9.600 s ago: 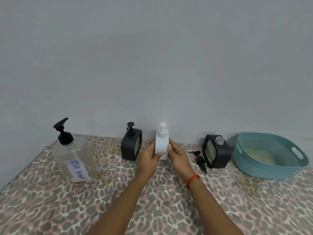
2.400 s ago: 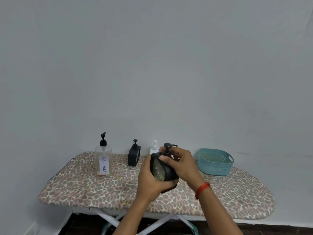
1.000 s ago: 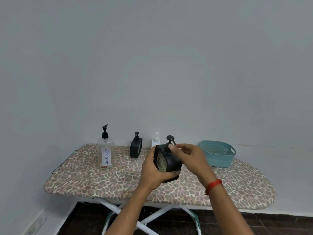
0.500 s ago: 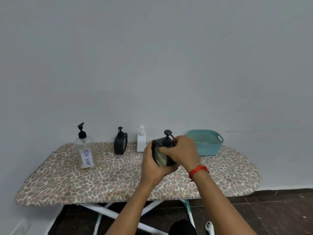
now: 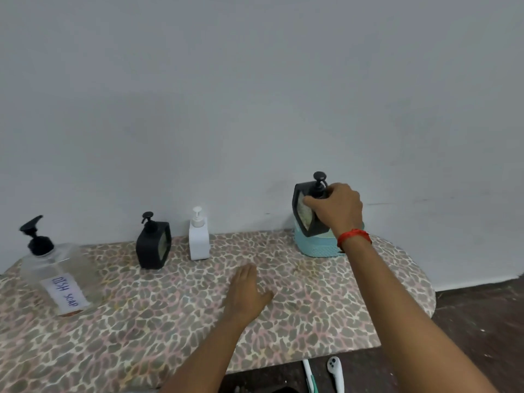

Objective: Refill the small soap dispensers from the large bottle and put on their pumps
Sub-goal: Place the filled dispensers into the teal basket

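My right hand (image 5: 336,207) grips a black square dispenser (image 5: 304,214) by its top, pump fitted, held in the air just above the teal basket (image 5: 317,246). My left hand (image 5: 246,290) rests flat and empty on the leopard-print board (image 5: 170,321). Along the wall stand a second black dispenser (image 5: 153,245) and a white dispenser (image 5: 198,236), both with pumps on. The large clear bottle (image 5: 55,273), labelled dish soap and topped with a black pump, stands at the far left.
The board's rounded end (image 5: 411,293) lies to the right, with dark floor (image 5: 482,321) beyond it. Its white legs (image 5: 336,375) show below the front edge. A plain grey wall runs close behind the bottles.
My left hand has let go of the black dispenser and dropped to the board. My right hand alone has carried the dispenser right, over the basket. The view has moved closer.
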